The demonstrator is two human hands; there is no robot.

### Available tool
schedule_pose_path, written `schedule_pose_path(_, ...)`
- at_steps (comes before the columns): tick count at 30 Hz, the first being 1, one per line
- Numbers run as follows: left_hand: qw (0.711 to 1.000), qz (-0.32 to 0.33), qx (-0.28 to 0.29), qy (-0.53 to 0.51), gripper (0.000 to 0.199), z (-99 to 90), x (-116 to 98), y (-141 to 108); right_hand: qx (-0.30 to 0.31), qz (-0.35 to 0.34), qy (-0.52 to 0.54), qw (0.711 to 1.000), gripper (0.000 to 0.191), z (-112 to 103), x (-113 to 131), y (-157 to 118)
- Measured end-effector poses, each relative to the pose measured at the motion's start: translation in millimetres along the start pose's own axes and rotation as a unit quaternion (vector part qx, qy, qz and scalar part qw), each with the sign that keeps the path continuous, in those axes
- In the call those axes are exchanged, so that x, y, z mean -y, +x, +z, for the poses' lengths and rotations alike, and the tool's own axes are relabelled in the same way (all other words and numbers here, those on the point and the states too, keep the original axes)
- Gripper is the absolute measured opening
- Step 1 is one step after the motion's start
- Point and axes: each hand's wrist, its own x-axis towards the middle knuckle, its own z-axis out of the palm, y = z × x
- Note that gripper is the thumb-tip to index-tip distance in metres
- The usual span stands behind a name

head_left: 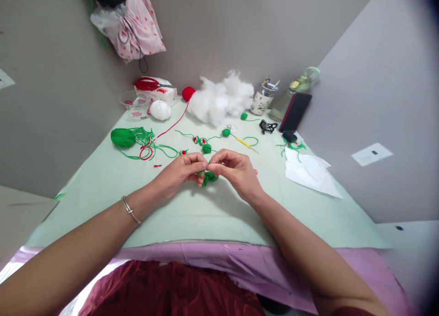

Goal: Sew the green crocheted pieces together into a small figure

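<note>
Over the middle of the table, my left hand and my right hand meet fingertip to fingertip, both closed in a pinch. Small green crocheted pieces hang just under the fingers, with green yarn at the left fingertips. What lies exactly between the right thumb and finger is too small to make out. Just beyond the hands are a round green crocheted ball and red, white and green crocheted pieces. A yellow-handled crochet hook lies near another green ball.
A green yarn ball with tangled strands lies left. White stuffing, a red yarn ball and a white yarn ball are at the back. Right stand a pen cup, phone, bottle and white paper.
</note>
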Motion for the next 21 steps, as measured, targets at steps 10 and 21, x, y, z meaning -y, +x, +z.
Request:
schedule_pose_path(10,1.0,0.007,0.011,-0.002,0.021,1.9,-1.5,-1.4,-0.056,0.011,-0.031,0.998,0.026,-4.2,-4.6,2.7)
schedule_pose_path(21,1.0,-0.001,0.007,-0.002,0.022,1.8,-1.9,-0.9,-0.037,-0.002,-0.017,0.999,0.028,-2.1,-2.6,1.5)
